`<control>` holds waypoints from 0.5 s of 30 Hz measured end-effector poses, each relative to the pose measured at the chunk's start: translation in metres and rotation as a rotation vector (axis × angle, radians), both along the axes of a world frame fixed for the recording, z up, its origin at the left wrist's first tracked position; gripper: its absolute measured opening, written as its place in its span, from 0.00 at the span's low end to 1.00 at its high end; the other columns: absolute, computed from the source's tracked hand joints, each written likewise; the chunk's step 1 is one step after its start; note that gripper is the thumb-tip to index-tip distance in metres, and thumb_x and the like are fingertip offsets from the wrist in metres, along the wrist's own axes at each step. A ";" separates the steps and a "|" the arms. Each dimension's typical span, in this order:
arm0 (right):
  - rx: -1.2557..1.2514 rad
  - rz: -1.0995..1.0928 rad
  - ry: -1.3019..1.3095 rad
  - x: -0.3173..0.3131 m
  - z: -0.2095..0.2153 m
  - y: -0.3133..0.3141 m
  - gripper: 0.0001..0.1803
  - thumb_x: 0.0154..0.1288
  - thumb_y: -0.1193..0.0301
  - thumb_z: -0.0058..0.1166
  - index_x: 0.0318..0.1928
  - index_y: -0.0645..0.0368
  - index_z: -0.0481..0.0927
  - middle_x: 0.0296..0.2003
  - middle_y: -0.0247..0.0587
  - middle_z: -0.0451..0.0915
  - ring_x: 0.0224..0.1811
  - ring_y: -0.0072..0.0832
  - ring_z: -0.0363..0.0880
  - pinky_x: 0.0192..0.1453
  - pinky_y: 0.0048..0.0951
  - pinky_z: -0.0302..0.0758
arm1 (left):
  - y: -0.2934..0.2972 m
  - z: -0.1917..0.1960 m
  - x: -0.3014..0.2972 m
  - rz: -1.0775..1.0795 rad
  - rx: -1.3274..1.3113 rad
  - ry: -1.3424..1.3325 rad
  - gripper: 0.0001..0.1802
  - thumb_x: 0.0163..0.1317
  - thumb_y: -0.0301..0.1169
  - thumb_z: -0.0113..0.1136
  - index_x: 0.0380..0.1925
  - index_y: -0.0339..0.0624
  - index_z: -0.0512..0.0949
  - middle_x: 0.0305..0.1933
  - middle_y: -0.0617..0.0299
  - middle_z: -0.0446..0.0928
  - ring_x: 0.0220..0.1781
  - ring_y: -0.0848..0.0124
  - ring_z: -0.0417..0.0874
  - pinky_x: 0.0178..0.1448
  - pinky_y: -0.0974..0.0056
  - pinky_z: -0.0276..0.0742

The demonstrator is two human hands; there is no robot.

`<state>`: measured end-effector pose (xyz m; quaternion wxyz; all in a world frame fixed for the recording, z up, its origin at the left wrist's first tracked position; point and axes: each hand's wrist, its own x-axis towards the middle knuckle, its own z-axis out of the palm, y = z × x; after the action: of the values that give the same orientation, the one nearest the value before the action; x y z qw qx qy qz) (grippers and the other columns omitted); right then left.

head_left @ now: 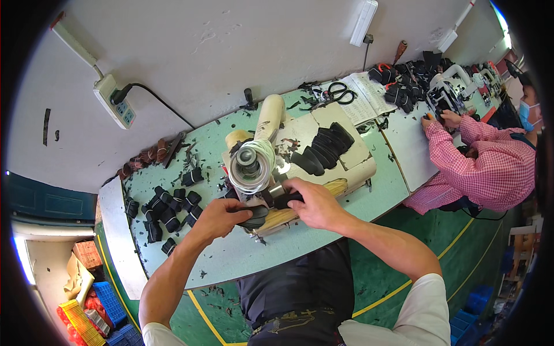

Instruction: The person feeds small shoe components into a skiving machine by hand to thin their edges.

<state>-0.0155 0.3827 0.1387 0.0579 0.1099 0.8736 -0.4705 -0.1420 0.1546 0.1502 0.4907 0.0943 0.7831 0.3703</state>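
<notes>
My left hand (222, 219) pinches a dark grey, rounded flat piece (255, 217) at the front of a cream bench machine (359, 167). My right hand (316, 205) is closed around a black piece (284, 200), just right of a shiny metal part of the machine. Whether the two dark pieces join is hidden by the machine head and my fingers. Above my hands stands the machine's round metal knob (248, 161), ringed with pale cord. On the machine's flat top lies a fanned row of black curved pieces (324, 149).
Rolled black bundles (167, 209) lie left on the pale green table (231, 265), among dark scraps. Brown bundles (141, 161) sit by the wall. Black-handled scissors (340, 94) and a written sheet (366, 98) lie behind. At right, a co-worker in a checked shirt (482, 155) works at another machine.
</notes>
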 end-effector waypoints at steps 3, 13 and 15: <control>0.046 0.124 0.023 0.001 -0.005 0.008 0.14 0.63 0.74 0.61 0.49 0.60 0.78 0.43 0.51 0.82 0.49 0.49 0.80 0.55 0.43 0.76 | 0.006 0.001 0.002 -0.004 -0.064 0.101 0.17 0.62 0.39 0.68 0.44 0.36 0.85 0.23 0.66 0.77 0.17 0.80 0.69 0.20 0.70 0.62; -0.025 -0.014 0.024 0.002 -0.004 0.003 0.12 0.64 0.74 0.61 0.48 0.60 0.79 0.44 0.50 0.80 0.50 0.47 0.79 0.55 0.41 0.76 | -0.001 0.000 0.002 0.040 -0.044 0.033 0.16 0.63 0.37 0.68 0.42 0.34 0.84 0.23 0.65 0.78 0.15 0.78 0.70 0.18 0.69 0.63; 0.027 0.066 0.005 0.002 -0.004 0.007 0.14 0.64 0.74 0.60 0.50 0.60 0.79 0.44 0.52 0.81 0.48 0.48 0.81 0.55 0.42 0.76 | 0.006 0.001 0.002 0.025 -0.068 0.060 0.16 0.63 0.36 0.67 0.43 0.34 0.84 0.23 0.64 0.78 0.15 0.78 0.71 0.18 0.69 0.64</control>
<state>-0.0135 0.3894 0.1344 0.0696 0.0806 0.8833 -0.4566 -0.1401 0.1606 0.1507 0.4654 0.0789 0.8107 0.3464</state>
